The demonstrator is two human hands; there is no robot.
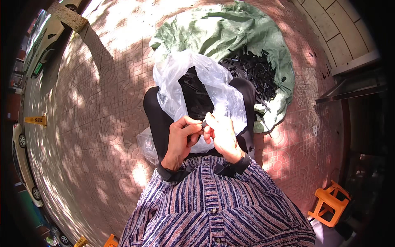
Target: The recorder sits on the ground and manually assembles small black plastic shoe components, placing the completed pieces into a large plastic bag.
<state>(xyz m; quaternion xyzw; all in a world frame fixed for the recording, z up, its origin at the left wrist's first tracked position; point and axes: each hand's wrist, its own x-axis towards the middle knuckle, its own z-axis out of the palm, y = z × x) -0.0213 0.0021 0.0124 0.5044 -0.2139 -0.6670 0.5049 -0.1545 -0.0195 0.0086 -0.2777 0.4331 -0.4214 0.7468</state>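
Note:
Close together above my lap, my left hand (pixel 180 138) and my right hand (pixel 223 136) pinch a small black piece (pixel 204 124) between their fingertips. Its exact kind is too small to make out. Just beyond my hands, a clear plastic bag (pixel 169 96) lies open across my knees, with black pieces (pixel 195 92) inside it. Farther off to the right, a large green woven sack (pixel 197 35) is spread on the ground. A heap of loose black strip-like pieces (pixel 257 74) rests on it.
An orange plastic stool (pixel 330 203) stands at the lower right. Tiled wall (pixel 335 29) and a metal ledge (pixel 349 90) border the right side. A stone post (pixel 68 16), parked cars (pixel 24 152) and a yellow sign (pixel 36 120) are on the left. Patterned paving (pixel 98 136) surrounds me.

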